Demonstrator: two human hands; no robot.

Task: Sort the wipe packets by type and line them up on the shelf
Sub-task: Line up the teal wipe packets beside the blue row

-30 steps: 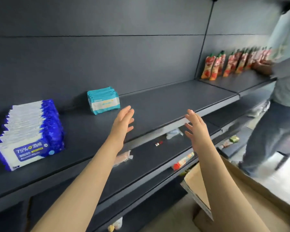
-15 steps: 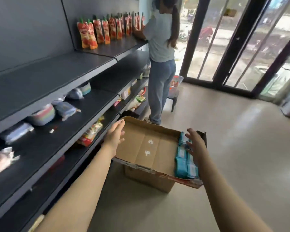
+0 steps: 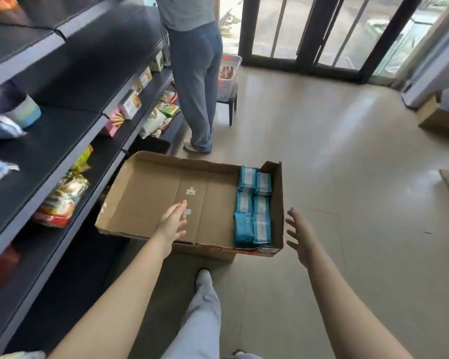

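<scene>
At 9 o'clock of the view, dark shelf (image 3: 49,151) with snack bags (image 3: 62,200) on a lower tier; no longer the upper tier with its lined-up rows of packets, faced a second earlier. Near centre, open cardboard box (image 3: 145,193), larger in view and seen more steeply from above than half a second ago. Over its near edge, left hand (image 3: 170,224), empty, fingers straight and pointing toward 1 o'clock above the bare box floor. Along the box's 3 o'clock side, teal wipe packets (image 3: 254,211), packed in two columns against the right wall, untouched. Just outside that wall, at 4 o'clock of centre, right hand (image 3: 300,234), empty, fingers spread and relaxed, beside rather than over the packets. At 12 o'clock, second person (image 3: 195,73) standing at the far shelving. Reading: turned from shelf to box for another batch; only teal packets visible inside, so probably one type left to fetch; likely next, both hands closing on the packets at the box's 3 o'clock side.
</scene>
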